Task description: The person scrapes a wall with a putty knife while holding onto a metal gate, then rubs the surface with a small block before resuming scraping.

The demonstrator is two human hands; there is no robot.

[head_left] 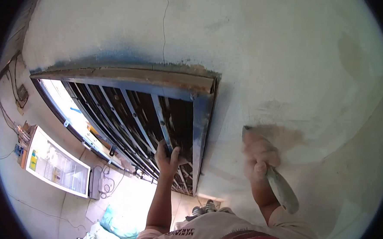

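Note:
My left hand (168, 158) is closed around a vertical bar (164, 124) of the blue-grey folding metal gate (127, 103), at the doorway. Smeared by motion, my right hand (261, 153) grips what looks like a scraper, its thick pale handle (284, 193) pointing down and to the right. The dark tip (246, 128) of the scraper shows past my fingers, close against the pale plastered wall (306, 73); most of its blade is hidden. Beside my right hand, a brownish patch (288, 139) and dark scuffs mark the wall.
A worn wooden lintel (150, 77) tops the doorway, with a crack (164, 27) in the wall above. At left stands a white glass-fronted cabinet (58, 162) near loose cables (108, 185). Light-blue plastic bags (119, 224) lie on the floor.

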